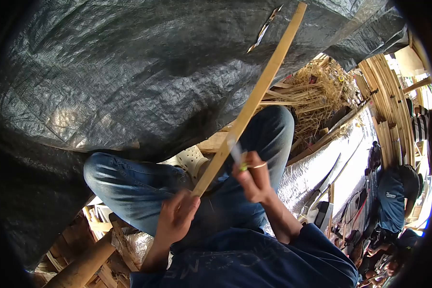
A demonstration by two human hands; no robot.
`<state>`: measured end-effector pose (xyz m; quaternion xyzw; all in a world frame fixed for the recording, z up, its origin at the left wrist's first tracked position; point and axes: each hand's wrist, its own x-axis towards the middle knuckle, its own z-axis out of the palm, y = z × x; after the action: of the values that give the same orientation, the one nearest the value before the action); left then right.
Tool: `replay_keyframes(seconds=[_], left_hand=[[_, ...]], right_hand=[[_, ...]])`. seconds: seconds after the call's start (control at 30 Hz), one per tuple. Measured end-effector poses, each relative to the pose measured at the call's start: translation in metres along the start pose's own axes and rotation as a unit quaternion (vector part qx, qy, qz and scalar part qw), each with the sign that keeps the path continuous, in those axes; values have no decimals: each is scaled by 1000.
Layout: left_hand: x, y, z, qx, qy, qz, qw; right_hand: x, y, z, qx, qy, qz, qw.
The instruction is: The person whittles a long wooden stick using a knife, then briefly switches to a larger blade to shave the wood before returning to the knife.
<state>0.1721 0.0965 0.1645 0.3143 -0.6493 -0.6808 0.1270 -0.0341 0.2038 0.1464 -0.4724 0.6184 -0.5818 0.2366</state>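
A long, flat wooden strip (257, 100) runs slantwise from my lap up over the dark tarp. Its lower end is gripped by my left hand (177, 217), fingers wrapped round it. In my right hand (255, 181), closed, is a knife (235, 150) with a bit of yellow-green at the handle. The blade is smeared by motion and overlaps the strip's right edge at about its middle. My jeans-clad legs (125, 185) are folded on either side, and a light perforated clog (191, 158) shows between them.
A black tarp (129, 72) hangs close in front. Wood shavings (317, 91) and split pieces are heaped at the right, beside a shiny foil sheet (300, 175). Stacked wooden strips (389, 105) and a dark blue cloth (391, 199) are farther right. A thick bamboo-like pole (81, 264) lies lower left.
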Motion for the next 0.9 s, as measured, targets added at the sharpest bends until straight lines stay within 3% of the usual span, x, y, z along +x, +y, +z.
replay_keyframes(seconds=[0.07, 0.1, 0.13, 0.23, 0.3, 0.37, 0.43, 0.5, 0.6, 0.7, 0.83, 0.9], left_hand=[[2, 4, 1, -15, -28, 16, 999], [5, 18, 5, -60, -31, -26, 997], [9, 26, 6, -107, -32, -67, 992], [23, 15, 6, -109, -44, -25, 993], [29, 23, 4, -127, -42, -44, 990], [35, 34, 3, -154, -52, -78, 984], [32, 23, 3, -147, -46, -52, 987], [24, 13, -3, -152, -89, -80, 981], [9, 6, -6, -98, -134, -104, 981], [-1, -2, -12, -47, -192, -102, 975], [8, 11, -6, -75, -173, -122, 974], [20, 22, 9, -126, -117, -68, 983]], right_hand=[[9, -14, 5, -80, -87, -7, 993], [11, -15, 9, -63, -98, 18, 993], [13, -14, 13, -52, -84, 20, 995], [15, -16, 16, -34, -90, 32, 995], [16, -16, 15, -31, -103, 38, 993], [14, -8, 14, -86, -102, -7, 991], [19, -8, 8, -85, -9, -19, 996], [29, 2, 0, 81, 152, 106, 979], [60, -23, -10, 369, 228, 141, 890], [70, -28, -12, 334, 225, 199, 893], [63, -31, 8, 373, 246, 230, 865], [63, -31, 4, 372, 229, 223, 871]])
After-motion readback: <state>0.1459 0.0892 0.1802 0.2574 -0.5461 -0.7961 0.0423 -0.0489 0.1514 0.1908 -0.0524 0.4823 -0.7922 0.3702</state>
